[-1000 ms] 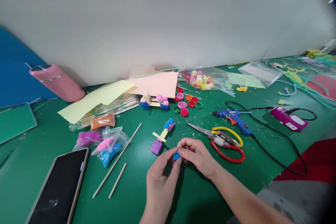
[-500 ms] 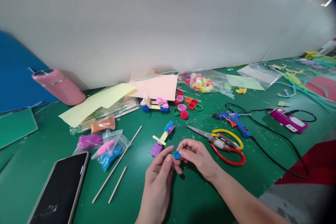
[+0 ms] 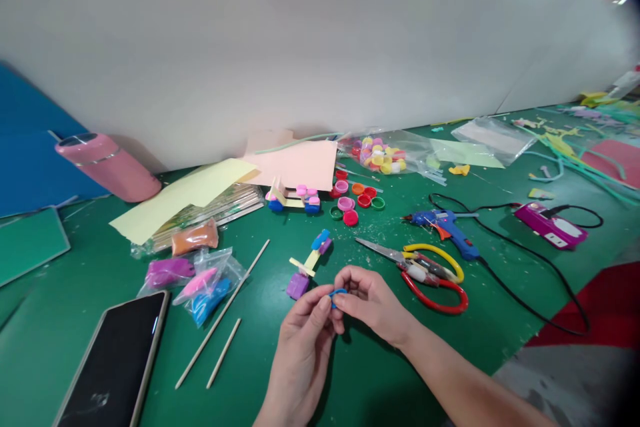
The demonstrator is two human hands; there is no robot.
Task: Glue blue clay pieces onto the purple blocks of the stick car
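A small piece of blue modelling clay [image 3: 337, 294] is pinched between the fingertips of both hands above the green table. My left hand [image 3: 306, 337] is closed on its left side, thumb against forefinger. From the right, my right hand [image 3: 373, 300] grips it with thumb and fingers; part of the clay is hidden. Just beyond the hands lies a small model [image 3: 311, 263] of pale sticks with purple and blue clay pieces. Farther back stands a similar model [image 3: 294, 199] with pink and blue clay pieces.
Scissors [image 3: 415, 270] and a blue glue gun [image 3: 445, 230] with its cord lie at right, near a purple power strip [image 3: 550, 225]. Bottle caps [image 3: 351, 218] sit behind. On the left are a phone [image 3: 117, 360], bagged clay [image 3: 213, 293], wooden sticks [image 3: 225, 353] and a pink bottle [image 3: 109, 167].
The left fingertips have closed in on the blue clay, and both hands now pinch it. It has turned and looks thinner from here. The things on the table stay put.
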